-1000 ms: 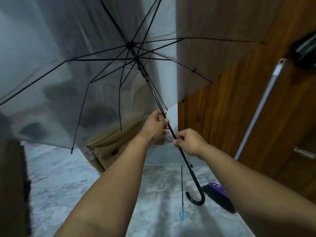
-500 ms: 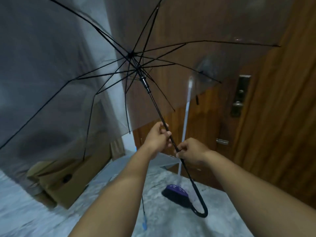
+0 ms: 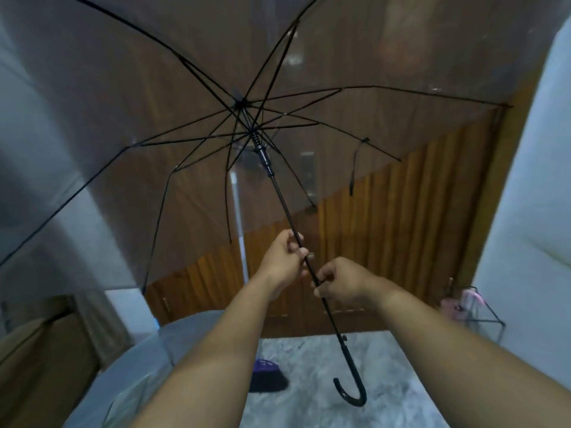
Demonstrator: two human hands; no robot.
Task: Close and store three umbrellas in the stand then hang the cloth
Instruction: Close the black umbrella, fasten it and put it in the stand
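An open clear umbrella point(image 3: 272, 171) with black ribs is held up in front of a wooden door point(image 3: 401, 236), its canopy spread wide overhead and its hooked black handle point(image 3: 350, 393) hanging low over the marbled floor point(image 3: 324, 381). The black shaft is gripped by the left hand point(image 3: 282, 257), fingers curled round it, and just below it is pinched by the curled fingers of the right hand point(image 3: 341, 281). A wire stand point(image 3: 472, 310) holding something pink is seen at the right by the wall, well apart from the umbrella, and a purple brush head point(image 3: 267, 375) lies on the floor.
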